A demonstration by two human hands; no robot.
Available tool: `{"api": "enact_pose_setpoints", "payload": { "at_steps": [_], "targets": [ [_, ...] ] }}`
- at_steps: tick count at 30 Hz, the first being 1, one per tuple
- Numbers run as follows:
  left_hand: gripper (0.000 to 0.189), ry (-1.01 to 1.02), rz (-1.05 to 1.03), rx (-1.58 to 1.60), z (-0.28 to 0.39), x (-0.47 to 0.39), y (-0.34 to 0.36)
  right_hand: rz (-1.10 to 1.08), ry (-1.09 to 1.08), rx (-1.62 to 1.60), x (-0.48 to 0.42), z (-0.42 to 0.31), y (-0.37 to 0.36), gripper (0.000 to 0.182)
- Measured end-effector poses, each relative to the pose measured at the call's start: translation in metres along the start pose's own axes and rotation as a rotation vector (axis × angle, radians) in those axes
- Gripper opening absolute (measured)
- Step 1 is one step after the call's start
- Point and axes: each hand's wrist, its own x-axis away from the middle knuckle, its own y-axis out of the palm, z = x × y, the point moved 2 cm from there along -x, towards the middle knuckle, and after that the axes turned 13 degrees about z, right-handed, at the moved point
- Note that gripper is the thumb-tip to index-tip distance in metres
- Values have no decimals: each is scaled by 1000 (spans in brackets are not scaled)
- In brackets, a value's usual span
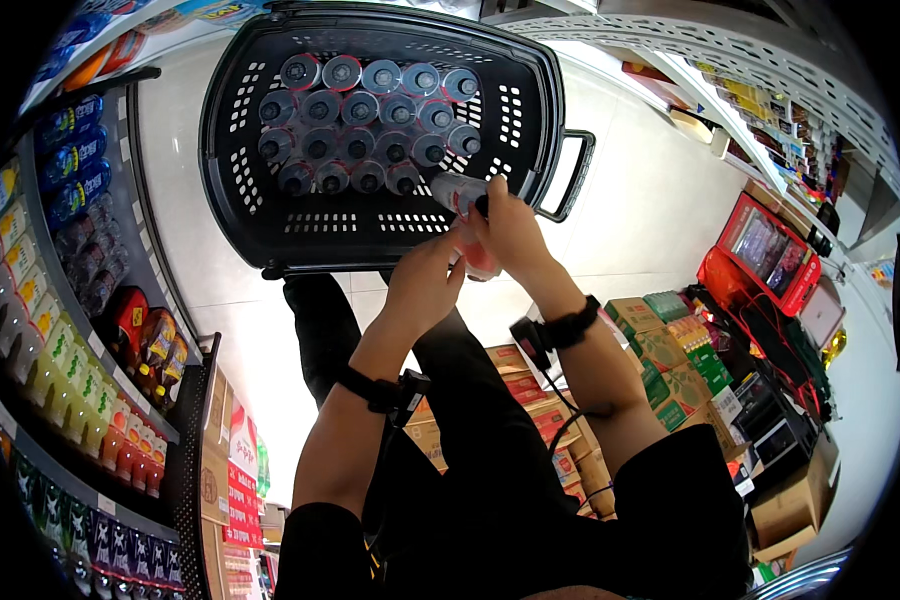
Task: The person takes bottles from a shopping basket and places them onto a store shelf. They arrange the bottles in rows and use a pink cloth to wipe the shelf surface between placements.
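A black plastic shopping basket (330,251) stands on the floor before me, with rows of clear bottles (356,142) inside, most with dark caps. At its lower right corner, my right hand (511,232) grips a clear bottle with a dark cap (454,189) near the cap end. That bottle is tilted and overlaps the basket's inside. My left hand (426,283) is close beside it, fingers on a reddish bottle (478,259) between the two hands. The fingers partly hide both bottles, so the exact grip is not fully visible.
Shelves of bottled drinks (75,375) run along my left. The basket's handle (574,176) sticks out at the right. Stacked cartons (660,352) and a red open case (769,251) are on the right. Cables hang from the band on my right forearm (570,326).
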Motion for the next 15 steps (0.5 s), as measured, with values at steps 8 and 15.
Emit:
{"api": "enact_pose_setpoints", "payload": {
  "at_steps": [8, 15],
  "targets": [
    [39, -7, -43, -74, -7, 11, 4, -230, -50, 390, -52, 24, 97, 29],
    [39, -12, -58, -125, -12, 20, 4, -342, -161, 394, -65, 30, 114, 27]
  ]
}}
